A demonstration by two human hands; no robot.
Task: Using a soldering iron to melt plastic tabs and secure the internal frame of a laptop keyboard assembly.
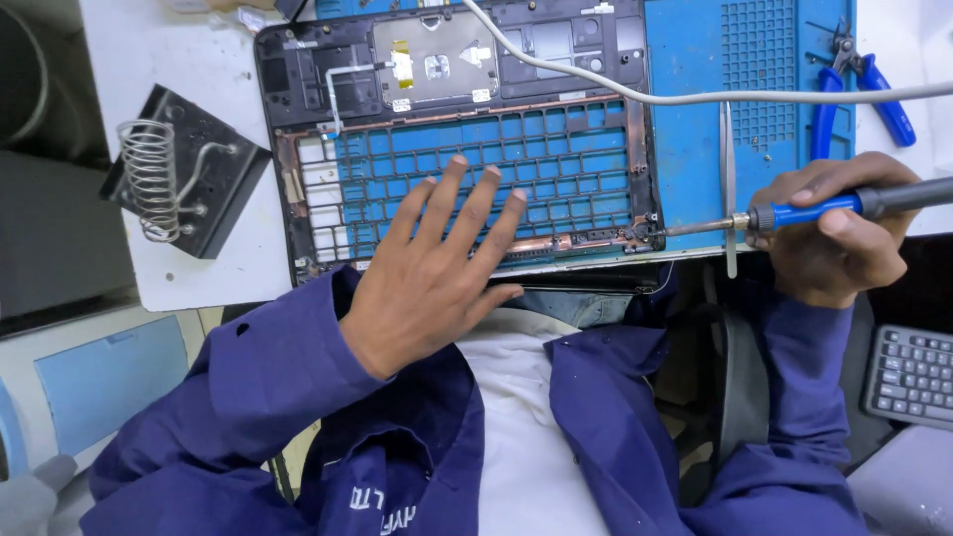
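Observation:
An opened laptop shell [298, 60] lies upside down on a blue work mat [764, 60], its empty keyboard grid facing up. My left hand [437, 273] rests flat on the near edge of that grid, fingers spread, holding nothing. My right hand [839, 233] grips a soldering iron [809, 210] with a blue and black handle. Its thin metal tip touches the shell's near right corner [645, 233]. A grey cord [695, 97] runs from the iron across the shell.
A black stand with a coil spring holder [179, 174] sits left of the shell. Blue-handled pliers [864, 89] lie at the mat's right edge, metal tweezers [730, 179] beside the shell. A small dark keyboard [911, 375] is at lower right.

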